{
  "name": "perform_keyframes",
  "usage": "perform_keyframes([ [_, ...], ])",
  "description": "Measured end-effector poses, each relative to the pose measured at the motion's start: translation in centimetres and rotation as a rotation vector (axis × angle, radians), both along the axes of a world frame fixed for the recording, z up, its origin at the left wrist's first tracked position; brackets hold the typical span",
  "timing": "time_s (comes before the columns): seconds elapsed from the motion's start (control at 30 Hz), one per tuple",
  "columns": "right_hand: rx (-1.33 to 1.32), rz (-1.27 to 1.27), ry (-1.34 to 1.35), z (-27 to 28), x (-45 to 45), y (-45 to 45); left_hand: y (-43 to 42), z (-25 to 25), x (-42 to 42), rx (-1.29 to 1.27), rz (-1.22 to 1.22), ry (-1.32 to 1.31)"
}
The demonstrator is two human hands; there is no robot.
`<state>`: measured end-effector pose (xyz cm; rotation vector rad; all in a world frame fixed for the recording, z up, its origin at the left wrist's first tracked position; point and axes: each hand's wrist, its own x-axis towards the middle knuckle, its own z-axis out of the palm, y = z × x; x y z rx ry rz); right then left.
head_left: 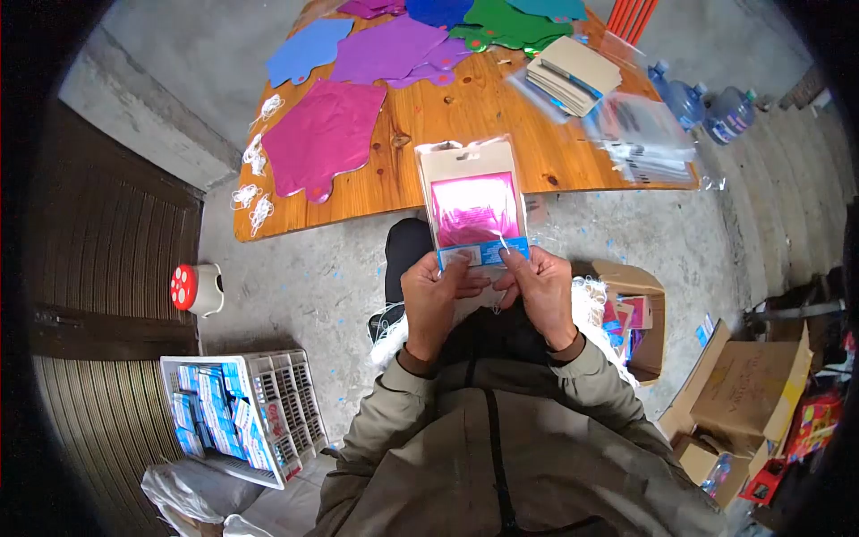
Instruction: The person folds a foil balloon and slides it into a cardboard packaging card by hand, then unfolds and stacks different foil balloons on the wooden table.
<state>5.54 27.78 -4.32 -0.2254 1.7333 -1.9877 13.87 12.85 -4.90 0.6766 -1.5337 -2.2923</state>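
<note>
A clear plastic packet [474, 201] is held upright over my lap, its upper part against the near table edge. Inside it are a beige card and a folded shiny pink foil sheet, with a blue printed strip across the bottom. My left hand [436, 300] grips the lower left corner, thumb on the blue strip. My right hand [540, 291] pinches the lower right corner, a thin white string by its thumb. On the table ahead lies a flat magenta foil balloon [324, 139].
The wooden table [420, 116] bears purple balloons [385, 52], green balloons [510, 25], cards [573, 73] and clear bags [640, 130]. White string bundles [255, 157] lie at its left. Around me stand a crate [286, 412], a stool [199, 288], cartons [747, 385] and water bottles [729, 115].
</note>
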Motion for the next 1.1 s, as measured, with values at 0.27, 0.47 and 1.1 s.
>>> perform_keyframes([
  [0.27, 0.052, -0.007, 0.021, -1.1, 0.1, 0.2, 0.2, -1.4, -0.5, -0.053, 0.024, 0.135],
  [0.47, -0.041, -0.086, 0.047, -1.2, 0.7, -0.5, 0.0, -0.8, -0.3, -0.031, -0.014, 0.088],
  [1.1, -0.071, -0.086, -0.002, -2.0, 0.4, 1.1, -4.7, 3.8, 3.5, -0.798, -0.175, -0.136],
])
